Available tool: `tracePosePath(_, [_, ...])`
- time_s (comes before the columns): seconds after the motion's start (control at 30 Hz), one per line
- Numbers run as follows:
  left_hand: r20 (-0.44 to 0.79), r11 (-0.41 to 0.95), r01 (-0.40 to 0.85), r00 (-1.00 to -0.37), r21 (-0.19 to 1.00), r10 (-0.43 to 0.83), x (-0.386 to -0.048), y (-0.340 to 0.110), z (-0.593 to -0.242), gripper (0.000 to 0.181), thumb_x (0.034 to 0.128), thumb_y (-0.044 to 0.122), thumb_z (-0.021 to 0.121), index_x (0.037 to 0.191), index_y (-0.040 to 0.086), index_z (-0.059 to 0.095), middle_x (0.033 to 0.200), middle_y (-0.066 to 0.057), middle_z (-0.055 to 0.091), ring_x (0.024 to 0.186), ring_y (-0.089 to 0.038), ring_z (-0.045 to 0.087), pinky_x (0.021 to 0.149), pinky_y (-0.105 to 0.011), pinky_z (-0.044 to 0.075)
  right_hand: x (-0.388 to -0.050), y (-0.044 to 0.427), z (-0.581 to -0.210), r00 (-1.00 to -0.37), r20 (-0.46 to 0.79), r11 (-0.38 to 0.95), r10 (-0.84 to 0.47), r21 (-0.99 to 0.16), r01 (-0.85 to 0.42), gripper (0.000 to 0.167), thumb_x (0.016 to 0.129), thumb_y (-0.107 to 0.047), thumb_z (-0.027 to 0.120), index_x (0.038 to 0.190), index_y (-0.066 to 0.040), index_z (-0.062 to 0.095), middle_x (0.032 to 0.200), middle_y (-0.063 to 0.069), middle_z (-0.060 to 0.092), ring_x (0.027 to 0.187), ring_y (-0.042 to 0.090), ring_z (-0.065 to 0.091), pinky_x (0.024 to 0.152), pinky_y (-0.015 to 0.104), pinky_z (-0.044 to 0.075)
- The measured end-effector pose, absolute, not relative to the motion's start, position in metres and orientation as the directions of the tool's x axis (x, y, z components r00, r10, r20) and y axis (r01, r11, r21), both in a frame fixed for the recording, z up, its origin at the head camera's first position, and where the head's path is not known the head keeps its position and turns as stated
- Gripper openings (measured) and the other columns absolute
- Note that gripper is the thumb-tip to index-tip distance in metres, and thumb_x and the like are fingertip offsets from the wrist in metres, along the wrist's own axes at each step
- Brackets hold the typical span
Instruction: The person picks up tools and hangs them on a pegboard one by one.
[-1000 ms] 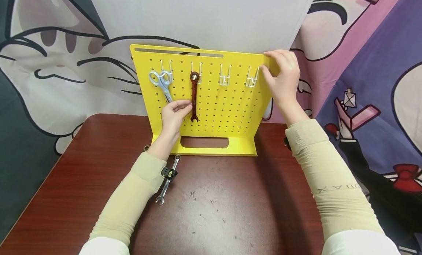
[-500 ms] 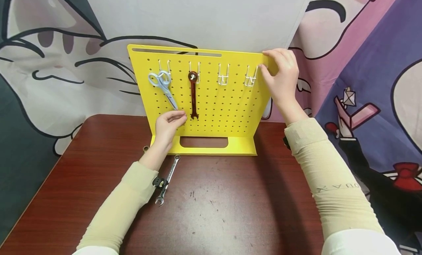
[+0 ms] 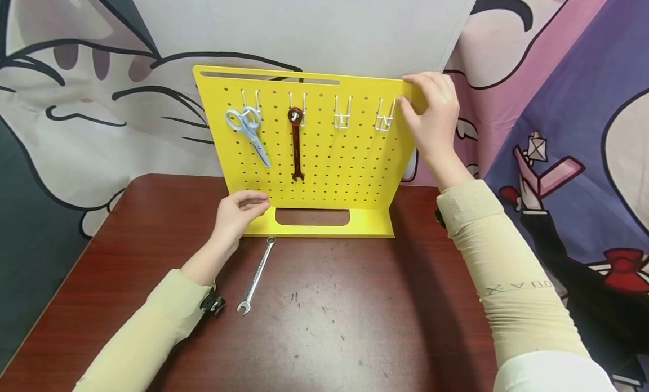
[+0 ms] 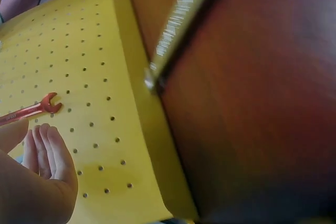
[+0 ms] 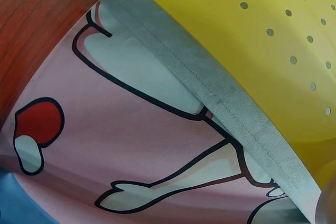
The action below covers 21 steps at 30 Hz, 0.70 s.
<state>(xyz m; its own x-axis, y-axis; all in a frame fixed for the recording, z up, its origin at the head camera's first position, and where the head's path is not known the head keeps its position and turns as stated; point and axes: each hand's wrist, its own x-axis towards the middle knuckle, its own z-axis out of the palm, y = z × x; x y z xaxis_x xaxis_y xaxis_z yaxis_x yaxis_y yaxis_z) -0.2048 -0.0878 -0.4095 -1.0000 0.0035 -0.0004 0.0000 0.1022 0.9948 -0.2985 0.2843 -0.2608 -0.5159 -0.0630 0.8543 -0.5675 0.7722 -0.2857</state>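
Note:
A yellow pegboard (image 3: 324, 178) stands on the table, with several white wire hooks across its upper part. Light-blue scissors (image 3: 249, 127) hang from the leftmost hook, and a dark red combination wrench (image 3: 296, 150) from the one beside it. My left hand (image 3: 234, 216) hovers before the board's lower left, fingers extended and holding nothing; in the left wrist view the red wrench's open end lies just past its fingertips. My right hand (image 3: 435, 115) grips the board's top right corner, thumb in front, fingers at the upper edge. Only a sliver of it shows in the right wrist view.
A silver combination wrench (image 3: 257, 276) lies on the brown table (image 3: 324, 313) in front of the board, right of the left forearm. Two white hooks (image 3: 342, 115) at the right hold nothing. A printed cloth backdrop (image 3: 101, 127) hangs behind the table.
My left hand has come away from the red wrench, moving down and left past the scissors. It now covers the spot where a second ring end showed. My right hand stays at the corner.

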Motion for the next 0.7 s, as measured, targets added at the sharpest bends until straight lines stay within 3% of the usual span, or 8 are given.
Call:
tracePosePath(0.07, [0.008,0.173,0.010,-1.000,0.985,0.009,-0.199,-0.094,-0.411,0.033,0.0955,0.003,0.076,0.125,-0.013,0.070,0.090,0.017,0.074,0.083,0.010,0.068,0.078,-0.010,0.056,-0.298,0.284,-0.261,-0.517,0.854,0.771,-0.060,-0.289,-0.568,0.028,0.098,-0.015,0.074,0.121,0.000,0.075,0.119,0.021,0.073,0.115,0.039,0.061,0.105,0.040,0.047])
tracePosePath(0.3, [0.044,0.424,0.055,-0.998,0.904,0.035,-0.181,-0.117,-0.416,0.028,0.0947,0.010,0.079,0.119,-0.003,0.076,0.111,-0.021,0.079,0.082,0.013,0.064,0.074,-0.009,0.054,-0.298,0.285,-0.260,-0.516,0.854,0.770,-0.064,-0.287,-0.570,0.028,0.098,-0.016,0.074,0.121,0.001,0.075,0.119,0.021,0.073,0.116,0.039,0.061,0.106,0.040,0.047])
tracePosePath(0.43, [0.090,0.510,0.109,-0.994,0.853,0.062,-0.173,-0.128,-0.419,0.024,0.0937,0.007,0.079,0.115,-0.004,0.076,0.110,-0.025,0.079,0.080,0.016,0.062,0.074,-0.007,0.053,-0.298,0.285,-0.261,-0.518,0.853,0.768,-0.062,-0.290,-0.571,0.028,0.098,-0.016,0.074,0.122,0.000,0.075,0.120,0.020,0.073,0.116,0.038,0.061,0.107,0.040,0.047])
tracePosePath(0.7, [0.163,0.618,0.197,-0.980,0.761,0.112,-0.161,-0.147,-0.430,0.022,0.0901,0.002,0.082,0.111,-0.002,0.076,0.101,-0.020,0.080,0.078,0.013,0.063,0.072,-0.005,0.053,-0.298,0.284,-0.261,-0.511,0.857,0.772,-0.061,-0.284,-0.569,0.028,0.098,-0.015,0.074,0.121,0.001,0.075,0.120,0.021,0.073,0.117,0.038,0.061,0.108,0.041,0.047])
